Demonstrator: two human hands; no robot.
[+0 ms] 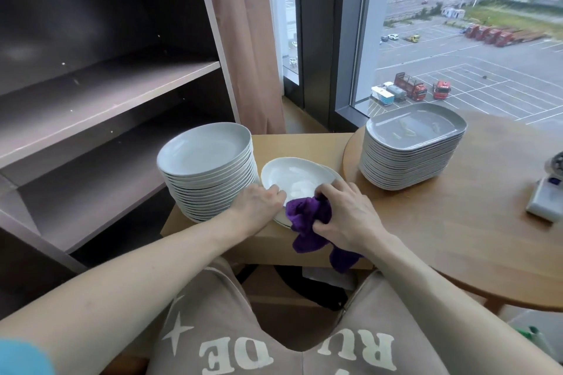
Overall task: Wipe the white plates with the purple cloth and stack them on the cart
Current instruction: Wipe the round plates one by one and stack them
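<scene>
We pinch the tilted white plate's (292, 179) near rim in our left hand (259, 207), beside the tall stack (207, 167), right hand (344, 216) clenched round the purple cloth (307, 216) at that rim; best, we judge, to brace firmly and sweep the whole face.

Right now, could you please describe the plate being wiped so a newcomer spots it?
On the wooden table by the window, beside the tall stack of round plates, is one plate. It alone is held: left hand gripping its rim, right hand holding the purple cloth against it.
</scene>
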